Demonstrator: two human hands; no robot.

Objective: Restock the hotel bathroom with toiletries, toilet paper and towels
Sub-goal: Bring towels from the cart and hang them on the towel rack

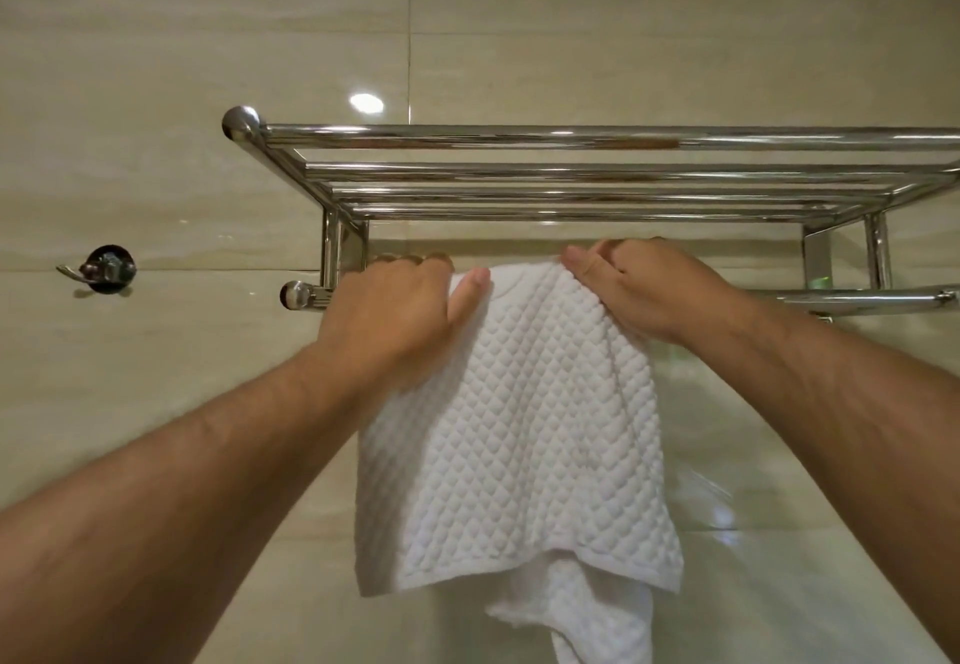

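- My left hand point(395, 304) grips the white towel point(519, 429) at its top left, thumb on the front, fingers curled behind
- My right hand point(644, 289) pinches the top right corner
- The towel drapes over the lower bar point(857, 295) of the rack point(571, 169), its back layer hanging lower, bunched
- Best, I judge: slide both hands apart to flatten the fold, then level the hems

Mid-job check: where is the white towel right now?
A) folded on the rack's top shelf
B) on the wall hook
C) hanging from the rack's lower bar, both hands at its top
C: the towel hangs from the lower bar, left hand and right hand holding its top edge.
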